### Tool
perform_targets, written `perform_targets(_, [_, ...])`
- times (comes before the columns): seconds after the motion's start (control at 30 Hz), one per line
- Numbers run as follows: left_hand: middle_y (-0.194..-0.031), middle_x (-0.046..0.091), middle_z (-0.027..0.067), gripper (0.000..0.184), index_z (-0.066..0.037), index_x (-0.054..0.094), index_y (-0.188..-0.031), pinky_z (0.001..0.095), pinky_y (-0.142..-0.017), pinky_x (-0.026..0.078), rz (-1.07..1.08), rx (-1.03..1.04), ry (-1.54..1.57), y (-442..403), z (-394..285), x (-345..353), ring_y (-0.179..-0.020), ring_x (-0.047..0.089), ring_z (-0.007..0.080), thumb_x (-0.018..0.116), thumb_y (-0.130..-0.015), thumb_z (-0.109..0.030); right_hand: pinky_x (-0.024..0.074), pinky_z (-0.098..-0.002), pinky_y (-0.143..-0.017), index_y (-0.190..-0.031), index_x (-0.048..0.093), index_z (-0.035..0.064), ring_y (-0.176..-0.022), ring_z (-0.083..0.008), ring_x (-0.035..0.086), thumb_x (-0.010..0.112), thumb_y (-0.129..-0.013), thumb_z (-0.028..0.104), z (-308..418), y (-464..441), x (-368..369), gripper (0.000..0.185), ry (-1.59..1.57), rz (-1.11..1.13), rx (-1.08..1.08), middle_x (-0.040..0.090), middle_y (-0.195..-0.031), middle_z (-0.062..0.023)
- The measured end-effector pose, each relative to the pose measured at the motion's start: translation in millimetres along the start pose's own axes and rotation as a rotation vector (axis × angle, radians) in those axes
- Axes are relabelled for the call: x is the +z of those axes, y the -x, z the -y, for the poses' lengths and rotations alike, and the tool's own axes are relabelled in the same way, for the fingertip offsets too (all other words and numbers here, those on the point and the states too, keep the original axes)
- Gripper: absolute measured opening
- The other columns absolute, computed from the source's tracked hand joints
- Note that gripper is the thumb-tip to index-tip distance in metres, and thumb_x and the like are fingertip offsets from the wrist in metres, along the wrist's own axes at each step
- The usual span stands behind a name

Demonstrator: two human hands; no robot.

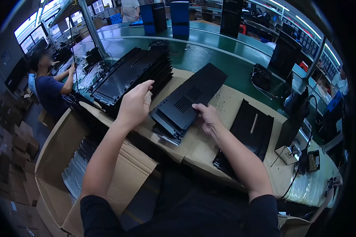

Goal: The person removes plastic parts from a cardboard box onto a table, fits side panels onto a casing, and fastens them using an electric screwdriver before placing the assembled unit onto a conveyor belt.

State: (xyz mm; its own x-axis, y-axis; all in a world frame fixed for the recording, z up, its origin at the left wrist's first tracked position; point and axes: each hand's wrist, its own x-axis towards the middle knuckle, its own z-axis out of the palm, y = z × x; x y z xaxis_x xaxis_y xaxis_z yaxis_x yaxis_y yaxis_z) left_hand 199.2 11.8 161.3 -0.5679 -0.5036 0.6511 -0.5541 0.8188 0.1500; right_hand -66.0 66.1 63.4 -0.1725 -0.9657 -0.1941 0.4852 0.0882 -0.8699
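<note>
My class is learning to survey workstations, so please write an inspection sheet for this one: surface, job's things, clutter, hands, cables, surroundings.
Surface: brown cardboard over part of the green worktop.
Job's things: vented black panel, tilted; stack of black panels on its left; flat black panel on its right, bearing a pale strip.
Clutter: small tray of small pieces, far right.
Hands: right hand grips the vented panel's edge; left hand beside the stack, nothing seen in it.
Cables: black cord near the tray; white cables in a heap.
Surroundings: open carton below; seated or standing co-worker, left.
</note>
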Motion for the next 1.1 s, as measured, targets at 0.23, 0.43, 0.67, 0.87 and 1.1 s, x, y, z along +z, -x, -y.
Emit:
perform_targets(0.23, [-0.13,0.064,0.0273,0.09,0.008,0.052,-0.142,0.0445,-0.105,0.049,0.415,-0.501,0.023,7,-14,42,-0.125,0.061,0.039,0.088,-0.078,-0.045,0.062,-0.0453,-0.081,-0.116,0.062,-0.0029,-0.09,-0.0287,0.071,0.073,-0.089,0.003,-28,-57,27,0.029,0.077,-0.05,0.1,0.069,-0.105,-0.0137])
perform_targets(0.43, [-0.118,0.068,0.0219,0.079,0.004,0.059,-0.137,0.044,-0.102,0.051,0.449,-0.682,0.053,-4,-11,42,-0.116,0.064,0.037,0.089,-0.077,-0.038,0.0546,-0.0442,-0.095,-0.119,0.066,-0.0086,-0.101,-0.0412,0.07,0.068,-0.09,0.024,31,29,22,0.044,1.366,0.017,-0.165,0.069,-0.116,-0.0288])
perform_targets(0.67, [-0.117,0.069,0.0221,0.077,0.005,0.064,-0.127,0.0428,-0.096,0.053,0.478,-0.585,-0.035,-22,-4,65,-0.111,0.066,0.0361,0.09,-0.075,-0.046,0.0494,-0.0486,-0.104,-0.127,0.062,-0.0061,-0.121,-0.0442,0.06,0.072,-0.089,0.022,20,84,9,0.048,1.429,0.186,-0.562,0.061,-0.131,-0.0283])
perform_targets(0.87, [-0.092,0.073,0.0086,0.038,0.003,0.071,-0.111,0.0296,-0.075,0.056,0.579,-0.866,0.627,-41,-3,57,-0.079,0.067,0.0148,0.083,-0.087,-0.024,0.0477,-0.048,-0.105,-0.132,0.057,-0.0058,-0.12,-0.043,0.059,0.074,-0.088,0.023,10,107,12,0.055,1.415,0.159,-0.712,0.058,-0.134,-0.0274])
perform_targets(1.1, [-0.085,0.068,0.0011,0.017,0.0,0.07,-0.1,0.0234,-0.063,0.049,0.288,-0.724,1.028,-39,-141,40,-0.071,0.059,0.0062,0.062,-0.1,-0.014,0.0586,-0.0409,-0.079,-0.15,0.04,-0.0097,-0.098,-0.0401,0.07,0.083,-0.081,0.033,37,179,3,0.091,1.459,-0.14,-0.877,0.058,-0.131,-0.0359])
